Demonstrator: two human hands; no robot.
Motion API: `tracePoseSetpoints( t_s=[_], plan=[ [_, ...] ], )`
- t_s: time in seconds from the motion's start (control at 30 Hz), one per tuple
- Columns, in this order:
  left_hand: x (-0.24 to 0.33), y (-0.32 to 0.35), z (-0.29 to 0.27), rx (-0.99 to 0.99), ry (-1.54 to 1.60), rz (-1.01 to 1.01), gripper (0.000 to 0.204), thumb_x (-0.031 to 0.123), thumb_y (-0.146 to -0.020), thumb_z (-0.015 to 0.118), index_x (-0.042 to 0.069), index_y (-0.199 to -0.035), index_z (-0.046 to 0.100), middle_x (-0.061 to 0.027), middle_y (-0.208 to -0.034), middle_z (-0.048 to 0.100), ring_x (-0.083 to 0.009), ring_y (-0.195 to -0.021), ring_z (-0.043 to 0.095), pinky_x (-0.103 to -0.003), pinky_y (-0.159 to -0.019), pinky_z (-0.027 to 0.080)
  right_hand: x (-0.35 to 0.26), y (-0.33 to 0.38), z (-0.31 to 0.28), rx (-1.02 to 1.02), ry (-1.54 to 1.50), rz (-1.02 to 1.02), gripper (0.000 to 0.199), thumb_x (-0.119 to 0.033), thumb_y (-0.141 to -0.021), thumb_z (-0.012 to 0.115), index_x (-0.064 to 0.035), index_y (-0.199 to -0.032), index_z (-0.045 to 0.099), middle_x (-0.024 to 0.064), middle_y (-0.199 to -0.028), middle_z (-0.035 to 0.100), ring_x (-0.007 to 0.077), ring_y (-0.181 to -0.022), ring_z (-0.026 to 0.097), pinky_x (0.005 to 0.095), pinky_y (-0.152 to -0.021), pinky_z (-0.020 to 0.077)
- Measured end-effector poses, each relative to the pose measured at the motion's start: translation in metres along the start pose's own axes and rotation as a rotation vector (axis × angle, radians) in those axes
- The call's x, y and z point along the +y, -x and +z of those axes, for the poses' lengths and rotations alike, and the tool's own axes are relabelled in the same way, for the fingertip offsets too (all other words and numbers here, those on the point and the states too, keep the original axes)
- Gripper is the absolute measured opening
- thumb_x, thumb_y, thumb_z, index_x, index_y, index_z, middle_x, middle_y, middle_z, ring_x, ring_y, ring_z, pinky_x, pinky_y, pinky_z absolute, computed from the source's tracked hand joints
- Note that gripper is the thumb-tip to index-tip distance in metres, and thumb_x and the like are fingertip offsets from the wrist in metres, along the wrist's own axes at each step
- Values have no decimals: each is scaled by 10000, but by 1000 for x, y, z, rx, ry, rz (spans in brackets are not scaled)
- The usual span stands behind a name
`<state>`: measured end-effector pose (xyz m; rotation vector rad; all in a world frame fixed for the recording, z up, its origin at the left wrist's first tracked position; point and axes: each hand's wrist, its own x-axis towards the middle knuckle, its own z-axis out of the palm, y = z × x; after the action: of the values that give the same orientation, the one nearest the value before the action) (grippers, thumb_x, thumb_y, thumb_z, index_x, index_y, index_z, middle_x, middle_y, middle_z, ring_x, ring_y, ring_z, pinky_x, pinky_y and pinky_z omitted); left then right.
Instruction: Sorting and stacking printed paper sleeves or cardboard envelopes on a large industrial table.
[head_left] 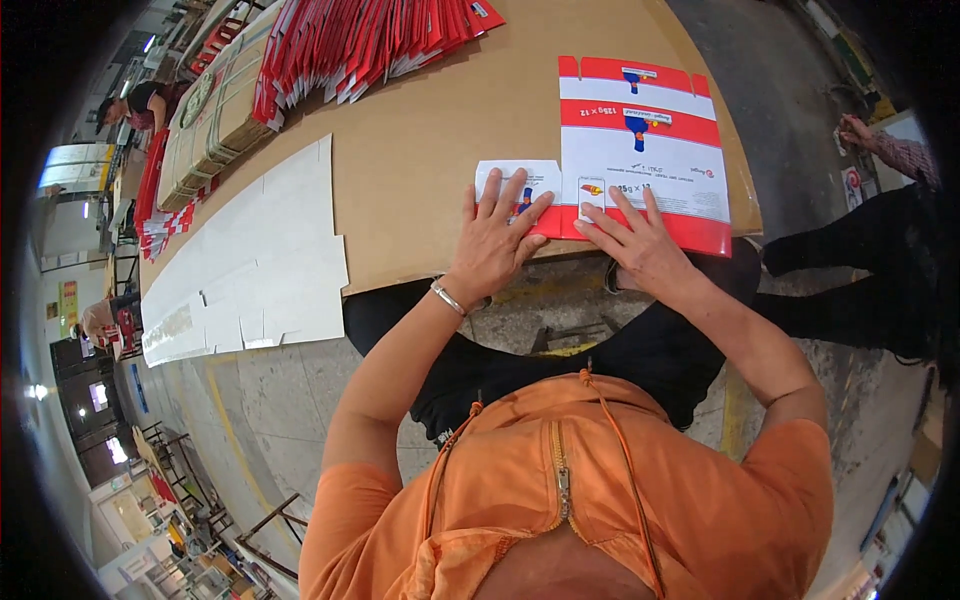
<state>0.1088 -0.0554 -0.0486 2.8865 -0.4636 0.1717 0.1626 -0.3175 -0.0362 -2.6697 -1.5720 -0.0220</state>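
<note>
A red and white printed carton blank (650, 140) lies on the brown tabletop (430, 130) in front of me, its near edge at the table's front. One end panel is folded over at its left part. My left hand (503, 225), with a bracelet at the wrist, rests on that left panel, fingers spread. My right hand (640, 243) presses its fingertips on the lower middle of the blank, beside a small white printed patch. Neither hand grips anything; both lie on the cardboard from above.
White blank sheets (260, 265) lie at the table's left front, jutting past the edge. Behind them are a string-tied cardboard bundle (215, 125) and a fanned heap of red and white folded cartons (370, 40). Another person's arm (890, 150) shows at the right.
</note>
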Motion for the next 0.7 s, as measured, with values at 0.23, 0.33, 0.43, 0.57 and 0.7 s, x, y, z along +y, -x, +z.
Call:
tracePoseSetpoints(
  t_s=[0.23, 0.33, 0.43, 0.57, 0.7],
  plan=[
    [7, -22, 4, 18, 184, -245, 732, 464, -826, 678, 154, -1438, 422, -133, -1547, 280, -374, -1442, 182, -670, -1089, 81, 10, -8, -2, 44, -26, 5, 725, -51, -778, 637, -190, -1447, 397, 36, -1508, 363, 345, -1410, 281, 643, -1115, 213],
    [7, -49, -8, 10, 184, -357, 790, 453, -762, 741, 151, -1424, 434, -150, -1544, 279, -378, -1445, 177, -678, -1091, 76, 7, -8, -15, 33, -73, 0, 651, -1, -817, 555, -161, -1433, 420, 43, -1492, 388, 339, -1405, 291, 634, -1114, 218],
    [-4, -87, 22, 101, 177, -405, 812, 398, -712, 784, 147, -1405, 443, -174, -1504, 319, -405, -1423, 212, -683, -1092, 119, 5, -3, -4, 80, -125, -39, 546, -30, -823, 496, -58, -1368, 485, 108, -1436, 458, 318, -1361, 368, 582, -1126, 235],
    [-8, -62, 33, 218, 328, -452, 824, 351, -734, 783, 44, -1403, 415, -217, -1479, 354, -385, -1382, 311, -575, -1121, 222, -75, 30, -27, 371, -808, 251, 235, -79, -856, 593, 28, -1053, 664, 193, -1184, 630, 311, -1094, 609, 428, -972, 454],
    [85, -23, 24, 82, 1272, -433, 791, 214, -882, 685, -37, -1478, 230, -248, -1498, 318, -291, -1409, 299, -401, -1145, 262, -107, 80, 7, 339, -2131, 968, 457, -221, -967, 544, -35, -1369, 431, 138, -1223, 581, 279, -1105, 584, 419, -909, 512]
  ],
)
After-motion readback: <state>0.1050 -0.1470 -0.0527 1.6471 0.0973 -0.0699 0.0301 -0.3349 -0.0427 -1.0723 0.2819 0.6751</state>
